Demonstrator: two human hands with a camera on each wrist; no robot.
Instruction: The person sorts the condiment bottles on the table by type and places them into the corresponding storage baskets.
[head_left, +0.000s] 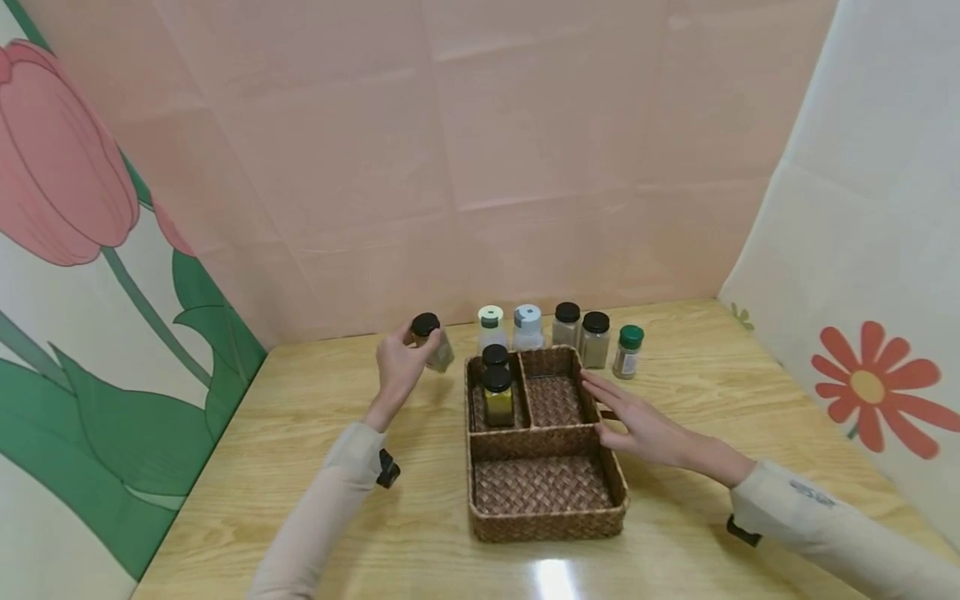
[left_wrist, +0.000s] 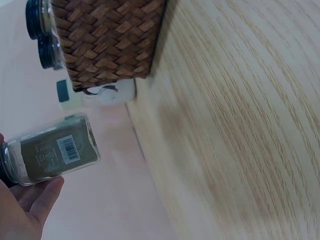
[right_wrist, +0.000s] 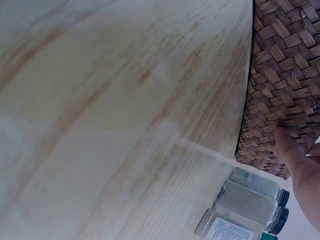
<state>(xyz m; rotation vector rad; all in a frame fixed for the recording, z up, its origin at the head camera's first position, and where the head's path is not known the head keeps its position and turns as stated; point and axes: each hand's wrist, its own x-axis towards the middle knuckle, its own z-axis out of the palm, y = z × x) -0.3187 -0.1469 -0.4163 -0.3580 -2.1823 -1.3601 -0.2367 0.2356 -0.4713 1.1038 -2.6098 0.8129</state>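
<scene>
This looks like a curtained-off corner arranged as a small stage, though which kind of building it stands in cannot be told. A plain pink sheet hangs behind the bench, its square fold creases showing. The left side is closed in by a panel printed with oversized pink tulips, the right by a white panel bearing a red flower. The bench has a pale wood-grain top, with a bright patch of reflected light at its near edge. Capped jars and a woven basket lend it a kitchen or pantry touch.
</scene>
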